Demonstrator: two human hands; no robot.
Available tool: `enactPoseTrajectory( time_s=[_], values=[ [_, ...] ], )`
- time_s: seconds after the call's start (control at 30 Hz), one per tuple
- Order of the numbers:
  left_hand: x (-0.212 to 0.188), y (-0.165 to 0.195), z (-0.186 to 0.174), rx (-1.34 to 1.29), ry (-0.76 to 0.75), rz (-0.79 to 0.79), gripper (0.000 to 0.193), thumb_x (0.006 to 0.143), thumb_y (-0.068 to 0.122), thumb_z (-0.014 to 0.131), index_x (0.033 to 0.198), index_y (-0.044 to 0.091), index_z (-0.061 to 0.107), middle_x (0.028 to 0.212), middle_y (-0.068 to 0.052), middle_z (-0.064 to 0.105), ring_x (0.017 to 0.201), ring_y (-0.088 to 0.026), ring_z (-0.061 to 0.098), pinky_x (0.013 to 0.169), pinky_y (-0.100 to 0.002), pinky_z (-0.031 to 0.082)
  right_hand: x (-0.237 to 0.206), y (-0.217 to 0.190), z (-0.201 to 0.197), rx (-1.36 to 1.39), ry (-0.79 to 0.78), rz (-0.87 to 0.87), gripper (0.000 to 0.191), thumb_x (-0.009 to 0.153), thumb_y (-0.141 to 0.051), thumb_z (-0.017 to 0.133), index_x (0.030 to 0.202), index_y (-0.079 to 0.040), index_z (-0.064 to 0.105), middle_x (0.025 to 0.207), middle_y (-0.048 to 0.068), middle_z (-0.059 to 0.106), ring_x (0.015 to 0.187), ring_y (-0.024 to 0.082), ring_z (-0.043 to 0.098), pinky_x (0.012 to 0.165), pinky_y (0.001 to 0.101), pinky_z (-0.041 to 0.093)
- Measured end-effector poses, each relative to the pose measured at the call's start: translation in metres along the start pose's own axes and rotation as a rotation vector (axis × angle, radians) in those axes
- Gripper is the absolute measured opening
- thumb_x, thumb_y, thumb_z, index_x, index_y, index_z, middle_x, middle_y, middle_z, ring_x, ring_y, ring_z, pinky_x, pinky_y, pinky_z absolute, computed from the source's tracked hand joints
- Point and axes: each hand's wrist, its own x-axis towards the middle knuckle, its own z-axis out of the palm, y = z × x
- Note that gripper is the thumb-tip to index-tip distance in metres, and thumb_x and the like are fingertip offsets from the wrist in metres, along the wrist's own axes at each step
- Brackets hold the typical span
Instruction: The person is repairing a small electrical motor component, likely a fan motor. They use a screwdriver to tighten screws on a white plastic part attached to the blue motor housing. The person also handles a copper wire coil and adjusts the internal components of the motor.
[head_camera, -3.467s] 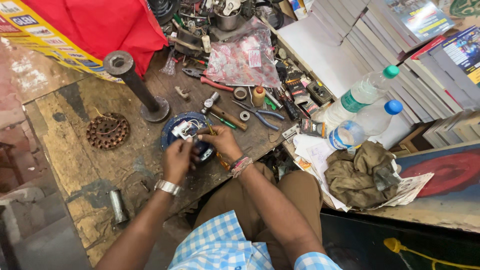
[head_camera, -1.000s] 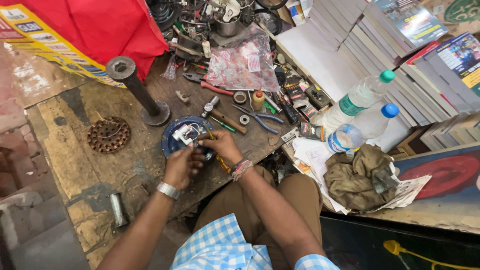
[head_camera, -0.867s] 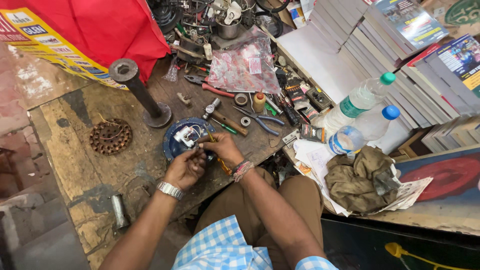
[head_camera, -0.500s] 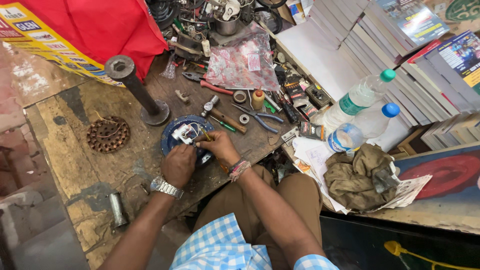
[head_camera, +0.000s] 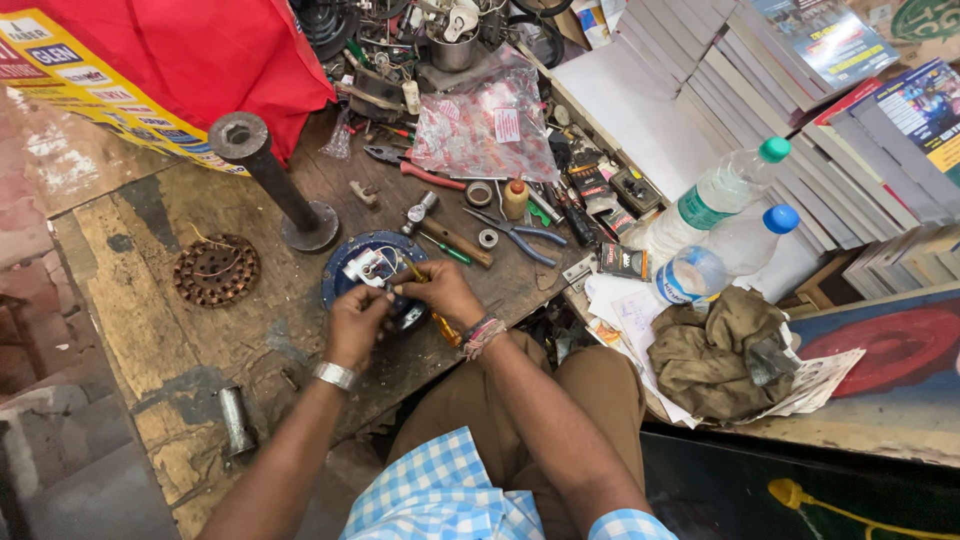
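**Two hands at work on a blue motor plate at a crowded repair bench**

Seen from above, a person in a blue-checked shirt and brown trousers sits at a worn wooden bench (head_camera: 150, 330) and works on a round blue motor plate (head_camera: 345, 262) lying flat near its front edge. The left hand (head_camera: 355, 325) (a metal watch on its wrist) is curled over the plate's near rim, fingertips pinched on small wiring and a white part at its middle. The right hand (head_camera: 445, 292), wearing a thread band at the wrist, closes around a yellow-handled screwdriver (head_camera: 438, 322) whose tip meets the plate just beside the left fingers.

Left of the plate, well apart, lies a rusty wound stator (head_camera: 216, 270); behind it a dark steel pipe on a round flange (head_camera: 275, 180) stands tilted. Blue-handled pliers (head_camera: 520, 235), a small hammer (head_camera: 440, 225) and a clear plastic bag (head_camera: 485, 125) sit beyond the hands. To the right, two plastic water bottles (head_camera: 715, 225) lie beside a crumpled olive rag (head_camera: 715, 345), with stacked books (head_camera: 800, 90) behind and a red cloth (head_camera: 215, 55) at the far left.
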Motion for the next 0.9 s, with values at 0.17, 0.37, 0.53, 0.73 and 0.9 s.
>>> enactPoseTrajectory(
  time_s=[0.17,0.37,0.53,0.73,0.9],
  values=[
    [-0.015,0.017,-0.003,0.973,0.021,0.987,0.011,0.082,0.010,0.074,0.088,0.007,0.067,0.087,-0.011,0.064,0.086,-0.031,0.065,0.074,-0.044,0.054,0.004,0.002,-0.005,-0.159,-0.034,-0.158,0.018,0.084,0.001,0.075,0.102,0.001,0.078,0.091,0.004,0.078,0.082,0.008,0.069,0.075,0.0253,0.058],
    [-0.023,0.034,-0.011,0.903,0.132,0.920,0.027,0.085,0.020,0.083,0.103,0.006,0.069,0.097,-0.013,0.067,0.093,-0.035,0.064,0.081,-0.045,0.052,0.002,0.000,-0.004,-0.130,0.103,-0.152,0.015,0.084,-0.001,0.078,0.099,0.000,0.080,0.090,0.003,0.078,0.080,0.007,0.068,0.074,0.0240,0.056],
    [-0.020,0.046,-0.020,0.959,0.185,0.872,0.075,0.073,0.027,0.087,0.134,-0.001,0.053,0.134,-0.024,0.059,0.123,-0.042,0.054,0.104,-0.053,0.041,-0.004,-0.006,0.008,-0.158,0.259,-0.153,0.016,0.084,-0.002,0.079,0.099,-0.003,0.081,0.087,0.000,0.078,0.076,0.004,0.067,0.069,0.0216,0.054],
    [0.001,0.033,-0.021,0.947,0.065,0.730,0.078,0.081,0.024,0.085,0.146,0.001,0.049,0.145,-0.022,0.057,0.135,-0.038,0.052,0.113,-0.050,0.038,-0.003,-0.003,0.016,-0.175,0.345,-0.167,0.016,0.085,-0.006,0.081,0.101,-0.005,0.082,0.082,-0.001,0.076,0.071,0.003,0.062,0.062,0.0215,0.051],
    [0.012,0.026,-0.029,0.836,0.011,0.857,0.066,0.084,0.016,0.083,0.142,0.005,0.053,0.143,-0.019,0.061,0.134,-0.037,0.058,0.116,-0.047,0.043,0.003,0.003,0.023,-0.211,0.386,-0.177,0.016,0.085,-0.008,0.082,0.101,-0.006,0.082,0.083,0.001,0.078,0.072,0.004,0.064,0.064,0.0231,0.052]
  ],
)
